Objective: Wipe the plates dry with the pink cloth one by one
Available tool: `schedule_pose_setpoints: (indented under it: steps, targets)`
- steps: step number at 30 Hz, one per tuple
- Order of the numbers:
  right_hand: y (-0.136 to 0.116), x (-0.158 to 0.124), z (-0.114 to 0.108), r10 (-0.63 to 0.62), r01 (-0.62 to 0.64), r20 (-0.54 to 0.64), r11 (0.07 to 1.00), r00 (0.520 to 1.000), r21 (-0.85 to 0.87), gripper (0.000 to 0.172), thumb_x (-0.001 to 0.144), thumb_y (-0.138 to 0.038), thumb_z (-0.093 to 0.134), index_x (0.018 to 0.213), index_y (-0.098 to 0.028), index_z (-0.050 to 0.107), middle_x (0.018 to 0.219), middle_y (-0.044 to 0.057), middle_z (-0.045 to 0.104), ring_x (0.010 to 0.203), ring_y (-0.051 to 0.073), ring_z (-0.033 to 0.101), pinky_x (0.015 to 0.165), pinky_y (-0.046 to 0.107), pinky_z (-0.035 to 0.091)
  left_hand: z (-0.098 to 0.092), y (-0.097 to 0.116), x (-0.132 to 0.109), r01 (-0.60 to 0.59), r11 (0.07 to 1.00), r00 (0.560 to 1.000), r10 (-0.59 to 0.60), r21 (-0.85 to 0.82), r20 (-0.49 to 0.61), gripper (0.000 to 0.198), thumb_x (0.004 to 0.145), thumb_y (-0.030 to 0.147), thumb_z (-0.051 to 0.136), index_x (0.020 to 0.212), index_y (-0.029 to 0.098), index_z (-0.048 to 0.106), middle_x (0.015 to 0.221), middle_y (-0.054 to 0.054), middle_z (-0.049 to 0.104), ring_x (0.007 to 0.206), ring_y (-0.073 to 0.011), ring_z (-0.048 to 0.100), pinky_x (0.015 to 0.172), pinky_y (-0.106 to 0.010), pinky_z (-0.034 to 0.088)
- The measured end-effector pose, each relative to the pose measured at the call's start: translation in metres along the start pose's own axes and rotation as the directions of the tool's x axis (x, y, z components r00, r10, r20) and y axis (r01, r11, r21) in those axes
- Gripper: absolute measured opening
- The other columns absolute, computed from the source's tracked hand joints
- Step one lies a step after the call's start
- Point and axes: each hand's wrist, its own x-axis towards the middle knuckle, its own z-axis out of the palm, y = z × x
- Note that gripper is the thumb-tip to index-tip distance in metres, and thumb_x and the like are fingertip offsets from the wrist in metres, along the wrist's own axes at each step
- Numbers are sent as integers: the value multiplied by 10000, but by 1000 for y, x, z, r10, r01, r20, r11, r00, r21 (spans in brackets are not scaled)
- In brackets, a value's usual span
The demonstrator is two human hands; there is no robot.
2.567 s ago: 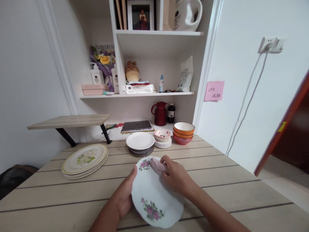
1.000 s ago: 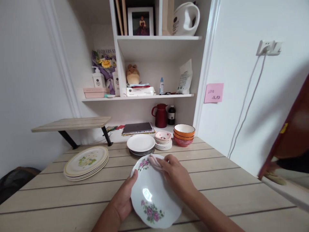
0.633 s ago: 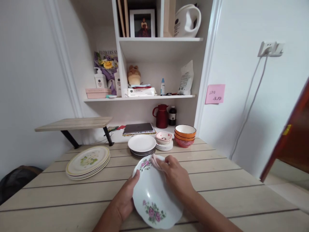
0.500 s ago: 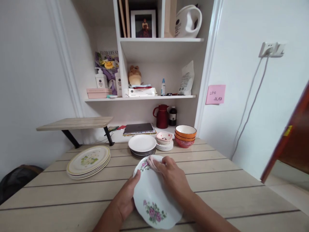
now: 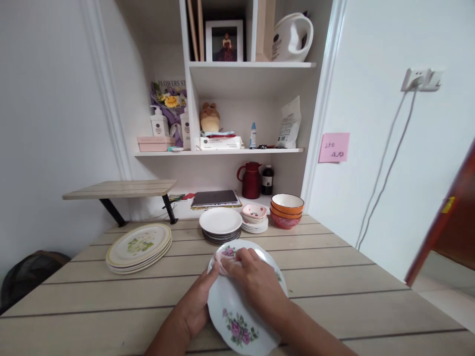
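- Centrally, low in frame: scalloped floral plate point(image 5: 229, 299), inner face toward the camera, pink roses near the upper and lower rim.
- Left hand point(image 5: 196, 301), lower centre: part-closed on the plate's left edge, thumb over the rim, other fingers largely hidden.
- Right hand point(image 5: 256, 282), just right of centre: fingers curled, pinching a pale pink cloth point(image 5: 219, 261) against the plate's upper left, near the left thumb.
- Behind, mid-frame: stacked white dinner plate point(image 5: 220, 221) atop dark ones; small pink-patterned dish point(image 5: 254, 211) on saucers point(image 5: 256, 228); orange bowls point(image 5: 290, 212) to their right.
- Left of frame: yellow-rimmed plates point(image 5: 139, 243), stacked on the slatted tabletop point(image 5: 122, 309).
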Motion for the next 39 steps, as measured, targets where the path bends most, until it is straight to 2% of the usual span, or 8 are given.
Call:
schedule_pose_setpoints:
  steps: [8,12,15,20,26,31,36,39]
  targets:
    - [2,-7,-13,-209,209,23,978,978,9,297,973,-377,357,1075,-322,631,985,41,556,905,202,485,648,288,308,0,1,-1,13,998,999,-10,-57,41,533,870,435,548,1281,97,526,1103,-163,698,1016,-280,654,909,-360,449]
    - [6,-9,-16,-284,280,59,958,957,69,304,974,-360,359,1126,-349,622,995,36,565,906,198,483,671,283,319,-1,2,-1,71,993,996,-66,-92,58,564,867,462,537,1299,102,514,1112,-171,693,1014,-298,655,922,-391,444]
    - [9,-11,-17,-296,283,84,949,952,140,302,966,-367,381,1144,-365,625,1014,36,574,913,195,489,697,274,339,-3,1,0,121,986,989,-110,-114,94,601,863,496,523,1320,107,495,1107,-173,694,1011,-307,657,933,-413,441]
    - [13,-13,-18,-368,334,125,914,921,229,326,945,-272,427,1153,-427,625,1080,30,583,926,196,502,758,287,364,-8,1,2,121,984,991,-112,-129,77,617,864,505,514,1338,112,478,1128,-165,688,1044,-298,643,968,-409,424]
    - [24,-15,-26,-387,268,218,863,896,428,389,881,-171,506,1118,-443,653,1051,2,586,948,159,546,823,267,397,-6,4,2,98,984,993,-86,-149,87,627,870,498,501,1361,112,455,1184,-164,662,1100,-290,615,1017,-392,387]
    - [31,-16,-33,-404,206,244,795,882,570,421,838,-105,517,1076,-409,686,1022,-11,594,893,124,577,787,229,424,-7,4,1,111,985,992,-102,-130,78,654,863,522,497,1372,115,444,1188,-162,660,1113,-294,606,1022,-399,380]
    - [32,-15,-31,-352,154,257,808,900,568,465,802,-66,519,1071,-403,690,984,-13,587,876,122,574,788,227,427,-7,2,2,79,989,996,-73,-124,51,640,865,499,510,1372,113,441,1189,-157,661,1118,-292,602,1003,-391,398]
    - [31,-14,-25,-307,141,239,837,921,529,482,786,-64,523,1095,-398,681,1003,-3,578,883,130,571,796,235,428,-7,2,3,91,988,994,-83,-126,70,621,875,495,495,1364,115,451,1179,-158,666,1102,-288,611,992,-390,406]
